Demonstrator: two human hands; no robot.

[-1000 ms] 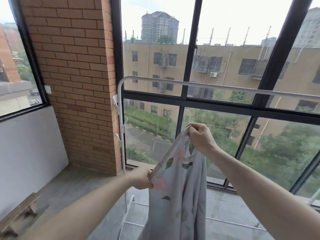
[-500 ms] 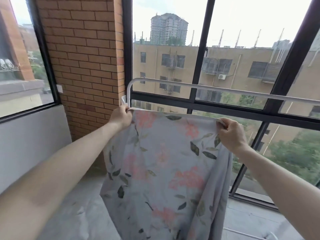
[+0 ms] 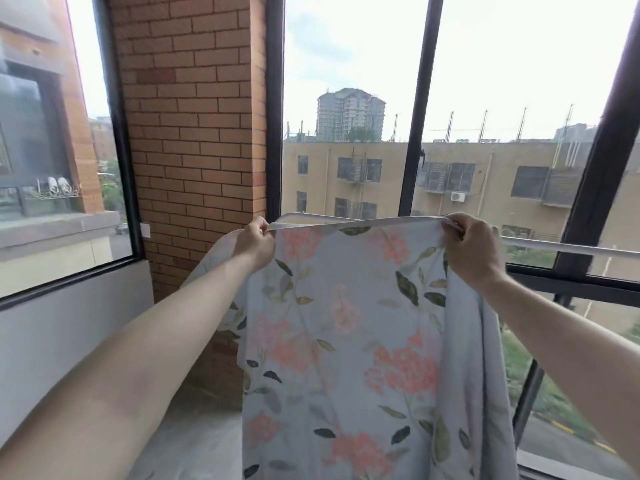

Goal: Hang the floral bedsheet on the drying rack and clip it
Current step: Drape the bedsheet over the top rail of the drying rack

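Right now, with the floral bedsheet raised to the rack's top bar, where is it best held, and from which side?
By its top hem, pinched near the two ends, from the person's side of the bar. The floral bedsheet hangs flat below a taut upper edge, which the left hand and right hand already pinch. That probably keeps it spread for draping over the drying rack.

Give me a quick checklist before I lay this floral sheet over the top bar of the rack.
1. Left hand grips the floral bedsheet's top edge: ok.
2. Right hand grips the same edge: ok.
3. Edge stretched flat between the hands: ok.
4. Edge raised to the level of the rack bar: ok.
5. Sheet already draped over the bar: cannot tell.
6. Clips within reach: cannot tell, none visible.
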